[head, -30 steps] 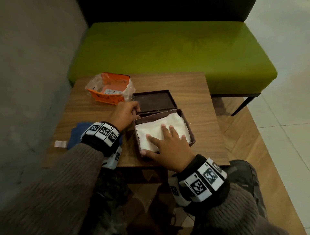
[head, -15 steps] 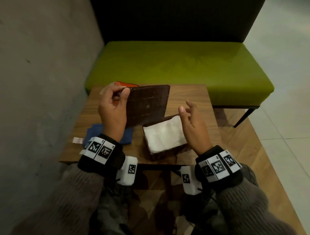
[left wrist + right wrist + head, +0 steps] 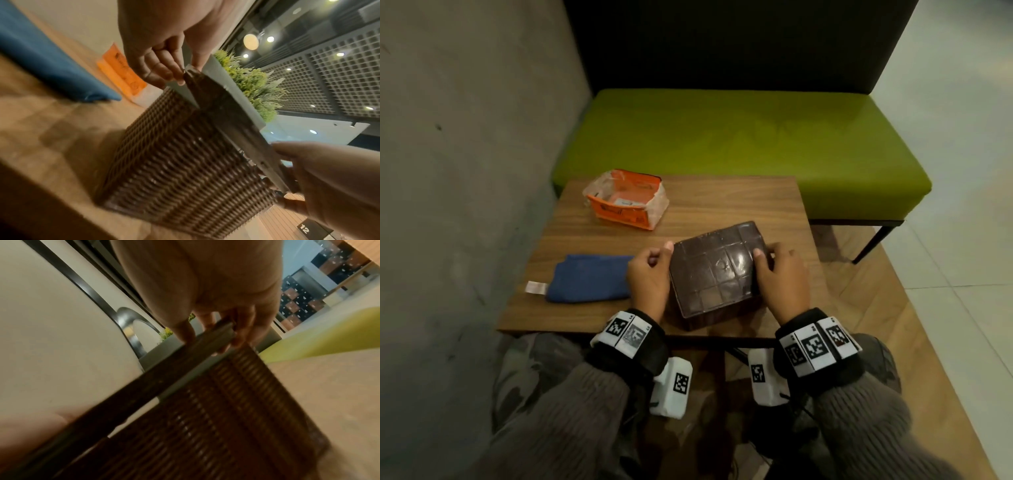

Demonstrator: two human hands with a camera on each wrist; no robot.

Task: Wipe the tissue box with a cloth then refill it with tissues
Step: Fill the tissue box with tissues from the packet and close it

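The dark brown lid (image 3: 717, 267) with a grid pattern lies on top of the woven brown tissue box (image 3: 709, 320) near the table's front edge. My left hand (image 3: 667, 255) pinches the lid's far left corner, its fingers (image 3: 164, 71) curled against the edge of the lid (image 3: 226, 110). At the far right edge of the lid (image 3: 164, 378), my right hand (image 3: 763, 256) grips with the thumb on top and fingers (image 3: 238, 337) below. The tissues are hidden under the lid. A folded blue cloth (image 3: 589, 277) lies left of my left hand.
An opened orange tissue pack (image 3: 625, 202) sits at the back left of the small wooden table (image 3: 732, 202). A green bench (image 3: 722, 144) stands behind the table, and a grey wall (image 3: 465, 171) runs along the left. Tiled floor lies to the right.
One second ago my right hand pressed the tissues in the open box. My left hand then lifted the lid, and now both hands hold it down on the box.
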